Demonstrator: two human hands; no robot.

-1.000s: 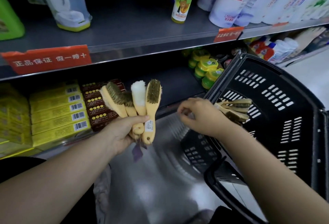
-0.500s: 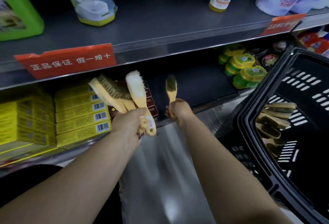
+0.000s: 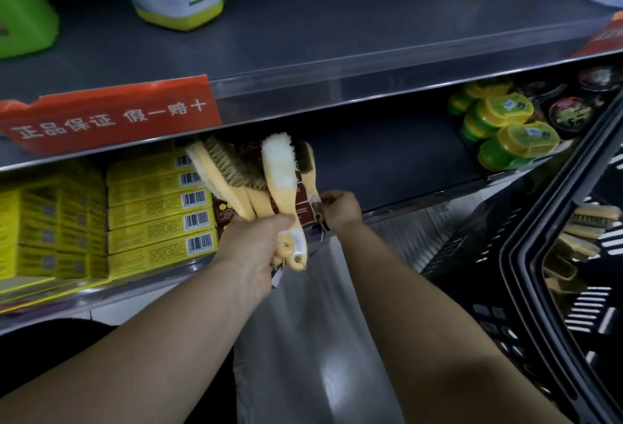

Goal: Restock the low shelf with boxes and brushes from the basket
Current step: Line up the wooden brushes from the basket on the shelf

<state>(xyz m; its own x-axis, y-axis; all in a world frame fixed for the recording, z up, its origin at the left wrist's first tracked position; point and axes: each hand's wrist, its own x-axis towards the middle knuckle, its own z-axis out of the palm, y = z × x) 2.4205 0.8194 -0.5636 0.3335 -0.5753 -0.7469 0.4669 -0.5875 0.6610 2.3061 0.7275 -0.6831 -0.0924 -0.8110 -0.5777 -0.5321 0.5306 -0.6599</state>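
Clearly the weak point is the left hand (image 3: 251, 248), whose fingers are curled round the handles of a bunch of brushes (image 3: 236, 181) fanned out in front of the low shelf (image 3: 387, 160). The heads splay in different directions and only the handle ends are gripped, so any loosening would likely let one slide out and drop to the floor. Just beside it, the right hand (image 3: 340, 209) pinches the handle end of a single brush (image 3: 309, 181), head up and touching or nearly touching the bunch; I cannot tell which. A pinch that low on the handle gives little control of the head, so the brush could swing or twist as it goes in. Pushed carelessly, it may knock the brown boxes (image 3: 225, 211) behind the bunch, or the yellow boxes (image 3: 158, 208) to their left. The bare stretch of shelf lies right of those boxes, with round tins (image 3: 505, 133) further right, so a brush laid too far over could crowd them. Spare brushes (image 3: 586, 221) wait in the basket (image 3: 515, 255), and the tags (image 3: 298, 241) hanging off the handles may snag together
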